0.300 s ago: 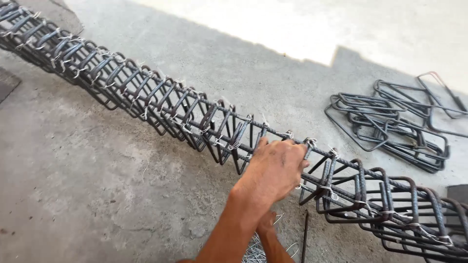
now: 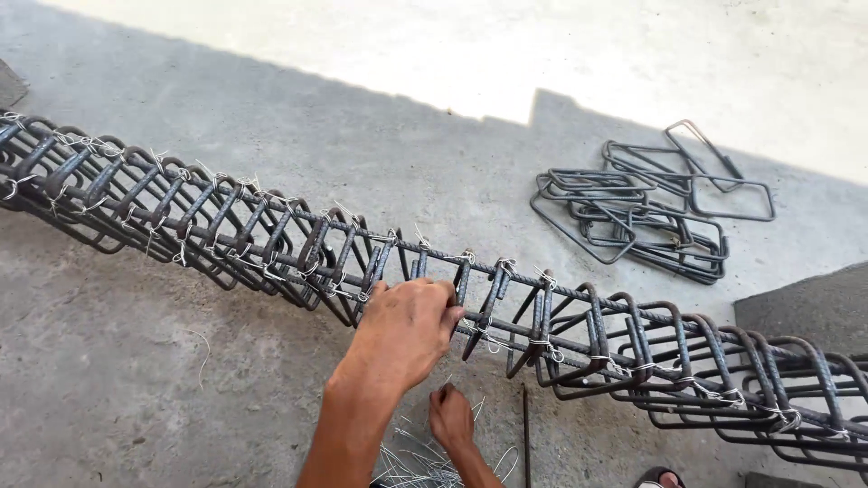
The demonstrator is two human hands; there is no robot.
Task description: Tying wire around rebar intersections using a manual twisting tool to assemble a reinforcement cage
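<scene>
Rebar cage (image 2: 271, 239): laid slantwise across the concrete floor (image 2: 117, 361), from the left edge to the lower right corner.
Left hand (image 2: 407, 330): closed over a stirrup and the near bar at the cage's middle.
Right hand (image 2: 450, 417): lowered beneath the cage, fingers pinched at a bundle of tie wire (image 2: 411, 461); whether wire was held could not be told.
Thin rod (image 2: 525, 434): laid just right of that hand.
Loose stirrups (image 2: 633, 217): piled well apart, beyond the cage.
Open room: bare floor at lower left.
</scene>
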